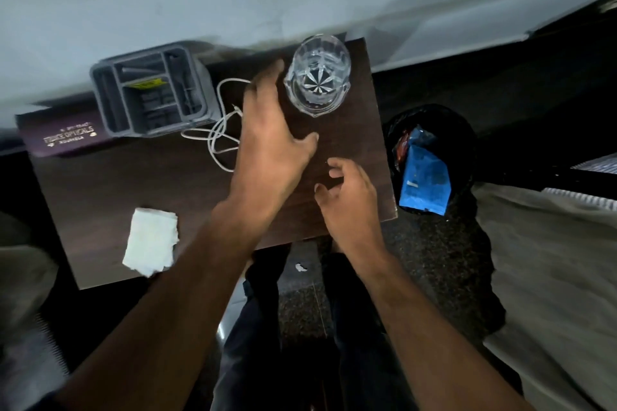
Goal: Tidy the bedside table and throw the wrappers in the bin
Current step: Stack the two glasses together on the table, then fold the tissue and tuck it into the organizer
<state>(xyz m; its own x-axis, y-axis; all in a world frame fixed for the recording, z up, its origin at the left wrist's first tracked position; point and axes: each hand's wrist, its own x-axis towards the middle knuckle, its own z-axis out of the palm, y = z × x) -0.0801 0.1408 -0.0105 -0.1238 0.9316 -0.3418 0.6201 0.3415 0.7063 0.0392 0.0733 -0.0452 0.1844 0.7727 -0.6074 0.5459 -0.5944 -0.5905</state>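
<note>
The dark wooden bedside table [110,183] fills the middle of the view. A clear cut glass [317,75] stands upright at its far right corner. My left hand [270,143] hovers just left of the glass, fingers spread, holding nothing. My right hand [347,193] is lower, near the table's right edge, fingers loosely curled and empty. A blue wrapper [424,180] and a red one [402,147] lie in the black-lined bin [460,130] right of the table. A white crumpled tissue [152,242] lies at the table's near left.
A grey compartment organiser [150,90] stands at the table's back, with a purple spectacle case [63,138] to its left. A white cable [220,130] lies coiled beside my left hand. A small white scrap [300,267] is on the floor. Bedding lies at right.
</note>
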